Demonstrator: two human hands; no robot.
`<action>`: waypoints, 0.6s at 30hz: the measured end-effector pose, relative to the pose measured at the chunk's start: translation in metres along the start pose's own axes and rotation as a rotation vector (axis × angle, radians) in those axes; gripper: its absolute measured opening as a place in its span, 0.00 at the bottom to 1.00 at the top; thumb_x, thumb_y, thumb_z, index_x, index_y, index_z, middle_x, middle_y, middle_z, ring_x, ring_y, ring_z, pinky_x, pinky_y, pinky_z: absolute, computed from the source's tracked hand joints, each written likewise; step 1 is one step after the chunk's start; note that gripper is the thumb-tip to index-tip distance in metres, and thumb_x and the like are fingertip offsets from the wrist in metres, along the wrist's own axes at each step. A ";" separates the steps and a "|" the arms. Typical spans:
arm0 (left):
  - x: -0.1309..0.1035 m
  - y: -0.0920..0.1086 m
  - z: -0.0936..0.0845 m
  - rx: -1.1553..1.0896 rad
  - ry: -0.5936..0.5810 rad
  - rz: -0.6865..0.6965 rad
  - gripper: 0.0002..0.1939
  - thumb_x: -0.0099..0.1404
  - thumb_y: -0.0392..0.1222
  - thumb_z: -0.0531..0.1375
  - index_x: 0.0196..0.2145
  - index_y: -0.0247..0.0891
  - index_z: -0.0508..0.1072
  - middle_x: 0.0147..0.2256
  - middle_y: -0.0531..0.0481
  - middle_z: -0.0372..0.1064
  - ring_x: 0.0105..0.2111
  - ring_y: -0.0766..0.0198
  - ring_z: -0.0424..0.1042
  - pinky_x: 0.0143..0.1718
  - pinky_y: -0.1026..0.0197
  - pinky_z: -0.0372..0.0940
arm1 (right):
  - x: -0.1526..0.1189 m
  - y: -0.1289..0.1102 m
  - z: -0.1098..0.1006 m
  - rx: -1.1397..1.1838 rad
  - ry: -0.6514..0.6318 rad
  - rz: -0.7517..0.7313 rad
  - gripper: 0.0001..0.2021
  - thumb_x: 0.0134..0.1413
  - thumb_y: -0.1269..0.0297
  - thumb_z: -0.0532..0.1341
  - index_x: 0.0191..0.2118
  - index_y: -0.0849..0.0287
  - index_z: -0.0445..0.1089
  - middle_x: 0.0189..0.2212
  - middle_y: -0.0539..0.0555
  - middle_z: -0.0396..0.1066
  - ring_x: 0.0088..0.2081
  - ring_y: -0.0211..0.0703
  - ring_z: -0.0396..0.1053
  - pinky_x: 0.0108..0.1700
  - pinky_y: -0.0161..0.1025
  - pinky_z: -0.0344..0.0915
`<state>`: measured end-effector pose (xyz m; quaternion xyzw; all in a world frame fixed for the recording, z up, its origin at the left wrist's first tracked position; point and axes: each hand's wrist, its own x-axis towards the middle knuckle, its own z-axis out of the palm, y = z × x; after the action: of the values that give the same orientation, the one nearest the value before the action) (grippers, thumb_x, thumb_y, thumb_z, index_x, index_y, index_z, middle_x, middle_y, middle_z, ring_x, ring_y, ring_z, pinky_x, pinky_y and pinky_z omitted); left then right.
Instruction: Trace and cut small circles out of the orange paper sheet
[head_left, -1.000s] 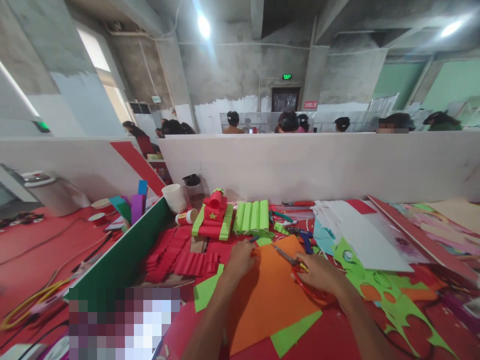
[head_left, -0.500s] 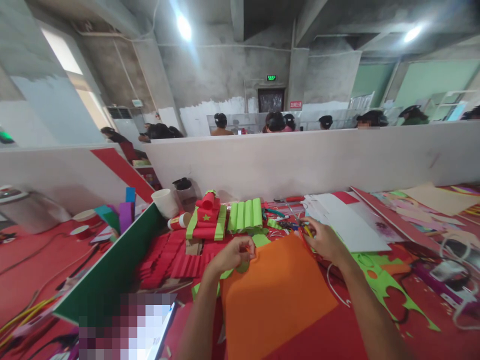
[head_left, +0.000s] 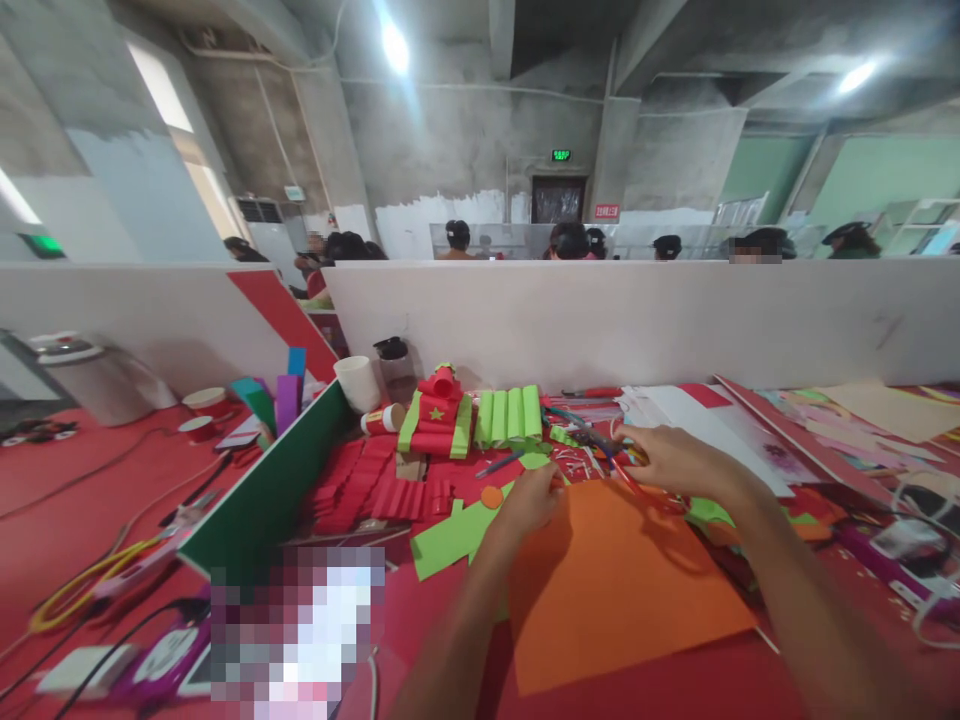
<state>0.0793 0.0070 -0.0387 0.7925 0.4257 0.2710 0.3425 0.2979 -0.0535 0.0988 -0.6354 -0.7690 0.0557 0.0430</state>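
Note:
A large orange sheet of paper [head_left: 622, 580] lies in front of me over the red tabletop. My left hand [head_left: 534, 500] is closed at its upper left corner, the fingertips partly hidden. Above the sheet's top edge, my right hand [head_left: 667, 460] grips a pair of scissors with red handles [head_left: 637, 488]; their blades point away to the left and are blurred. A small orange disc [head_left: 492, 497] rests on light green paper strips [head_left: 454, 540], left of my left hand.
Beyond my hands stand a red-and-green paper model with a star [head_left: 435, 412] and rolled green paper [head_left: 510, 415]. Folded red strips [head_left: 356, 485] sit beside a green board [head_left: 262, 480]. A white partition [head_left: 600, 320] runs behind; white sheets [head_left: 697, 430] lie right.
My view has turned left. The orange sheet has shifted right and rotated, with my left hand at its corner. The scissors have swung lower; the orange disc now shows on the green strips.

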 end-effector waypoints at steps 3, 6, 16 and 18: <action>-0.001 0.003 -0.002 0.185 0.038 0.002 0.08 0.61 0.32 0.54 0.34 0.37 0.74 0.32 0.43 0.74 0.34 0.58 0.71 0.32 0.62 0.58 | 0.004 0.003 0.017 -0.050 -0.160 -0.014 0.11 0.49 0.64 0.60 0.41 0.53 0.72 0.32 0.54 0.76 0.33 0.48 0.72 0.28 0.34 0.53; -0.001 0.002 -0.017 0.292 0.038 -0.051 0.08 0.63 0.36 0.55 0.35 0.37 0.75 0.35 0.42 0.75 0.37 0.57 0.73 0.33 0.63 0.59 | 0.011 0.003 0.044 -0.059 -0.294 0.016 0.13 0.46 0.66 0.61 0.41 0.55 0.72 0.35 0.56 0.76 0.36 0.51 0.73 0.29 0.34 0.54; -0.018 -0.037 -0.078 0.457 -0.008 -0.380 0.16 0.46 0.30 0.63 0.35 0.39 0.74 0.30 0.46 0.75 0.31 0.54 0.73 0.31 0.60 0.61 | 0.019 -0.019 0.079 -0.107 -0.399 0.088 0.15 0.33 0.65 0.69 0.34 0.58 0.76 0.33 0.58 0.78 0.35 0.57 0.75 0.29 0.37 0.60; -0.020 -0.042 -0.078 0.444 -0.028 -0.388 0.19 0.41 0.28 0.63 0.34 0.39 0.73 0.28 0.48 0.74 0.29 0.54 0.73 0.30 0.61 0.61 | 0.018 -0.020 0.077 -0.100 -0.355 0.100 0.21 0.33 0.64 0.70 0.41 0.58 0.76 0.37 0.60 0.78 0.38 0.59 0.75 0.32 0.38 0.62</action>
<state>-0.0071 0.0315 -0.0262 0.7556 0.6133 0.0899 0.2119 0.2642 -0.0419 0.0253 -0.6542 -0.7339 0.1307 -0.1274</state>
